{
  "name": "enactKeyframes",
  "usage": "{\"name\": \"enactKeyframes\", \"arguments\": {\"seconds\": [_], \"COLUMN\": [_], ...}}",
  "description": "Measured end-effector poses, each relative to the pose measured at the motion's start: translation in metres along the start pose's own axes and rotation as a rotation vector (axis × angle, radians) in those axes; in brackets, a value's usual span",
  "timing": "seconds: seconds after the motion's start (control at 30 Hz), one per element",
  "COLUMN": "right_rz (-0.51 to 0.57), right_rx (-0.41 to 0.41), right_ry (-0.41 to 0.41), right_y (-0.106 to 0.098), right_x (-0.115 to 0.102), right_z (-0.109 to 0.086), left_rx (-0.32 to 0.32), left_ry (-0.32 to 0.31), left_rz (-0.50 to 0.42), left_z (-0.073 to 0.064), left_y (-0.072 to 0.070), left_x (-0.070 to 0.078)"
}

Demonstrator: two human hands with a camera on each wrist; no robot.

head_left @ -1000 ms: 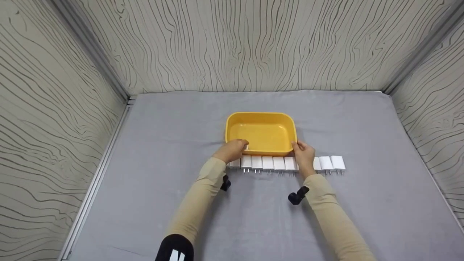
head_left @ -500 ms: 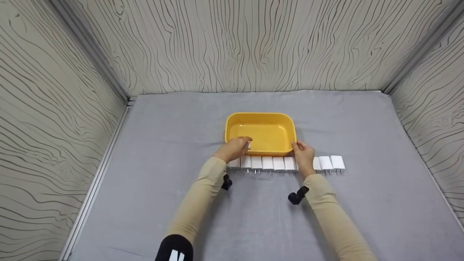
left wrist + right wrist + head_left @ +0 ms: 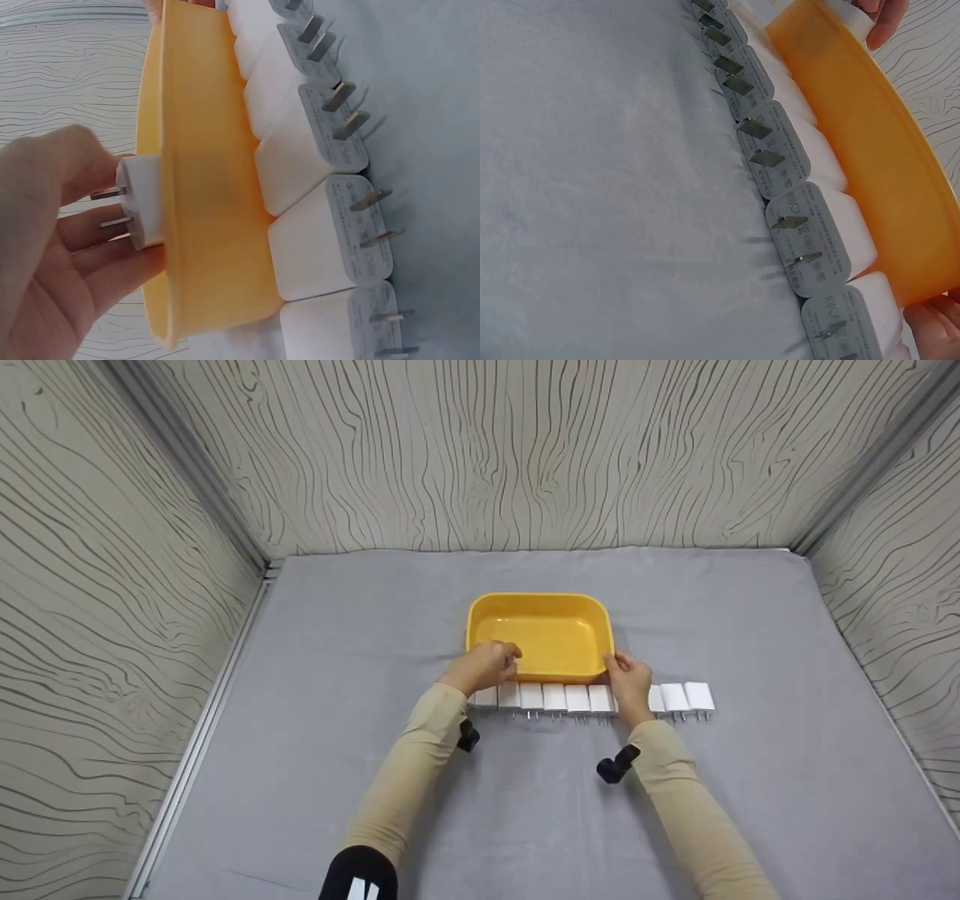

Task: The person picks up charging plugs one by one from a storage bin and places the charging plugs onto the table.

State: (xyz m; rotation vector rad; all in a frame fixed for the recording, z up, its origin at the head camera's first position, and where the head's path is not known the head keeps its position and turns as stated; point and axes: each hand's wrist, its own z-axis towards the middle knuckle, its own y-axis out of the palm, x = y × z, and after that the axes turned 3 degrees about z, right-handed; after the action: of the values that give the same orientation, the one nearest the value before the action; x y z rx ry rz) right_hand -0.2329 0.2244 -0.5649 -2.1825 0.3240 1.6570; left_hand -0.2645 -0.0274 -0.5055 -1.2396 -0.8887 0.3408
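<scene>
A yellow plastic bin [image 3: 559, 641] sits mid-table. My left hand [image 3: 480, 667] reaches over its near left rim, fingers and thumb gripping a white plug-in charger [image 3: 144, 201]. In the left wrist view that charger is partly behind the rim, its two metal prongs pointing back toward the palm. At the bin's near right corner, my right hand [image 3: 631, 679] pinches the rim between thumb and fingers. Along the bin's near side runs a row of white chargers [image 3: 554, 697], lying side by side with prongs facing me. My right hand covers part of that row.
Grey cloth [image 3: 360, 622] covers the table. Patterned panels [image 3: 525, 457] rise at the back and on both sides, joined by grey metal posts [image 3: 187, 465]. Black wrist cameras [image 3: 616, 765] hang below the sleeves.
My left hand has shifted slightly up and right with the charger, farther over the bin's near rim. My right hand, the bin and the row look the same.
</scene>
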Motion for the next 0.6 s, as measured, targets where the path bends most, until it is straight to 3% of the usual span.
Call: {"name": "enactKeyframes", "arguments": {"seconds": [0.23, 0.43, 0.6], "right_rz": [-0.032, -0.024, -0.016], "right_rx": [-0.002, -0.01, -0.008], "right_ry": [0.0, 0.004, -0.002], "right_y": [0.0001, -0.0001, 0.0], "right_x": [0.0005, 0.0009, 0.0007], "right_z": [0.0007, 0.0006, -0.0001], "left_rx": [0.051, 0.067, 0.097], "left_ry": [0.04, 0.016, 0.031], "left_rz": [0.008, -0.027, 0.009], "left_z": [-0.0038, -0.0066, -0.0092], "left_y": [-0.002, -0.0029, -0.0034], "left_x": [-0.0022, -0.0029, -0.0053]}}
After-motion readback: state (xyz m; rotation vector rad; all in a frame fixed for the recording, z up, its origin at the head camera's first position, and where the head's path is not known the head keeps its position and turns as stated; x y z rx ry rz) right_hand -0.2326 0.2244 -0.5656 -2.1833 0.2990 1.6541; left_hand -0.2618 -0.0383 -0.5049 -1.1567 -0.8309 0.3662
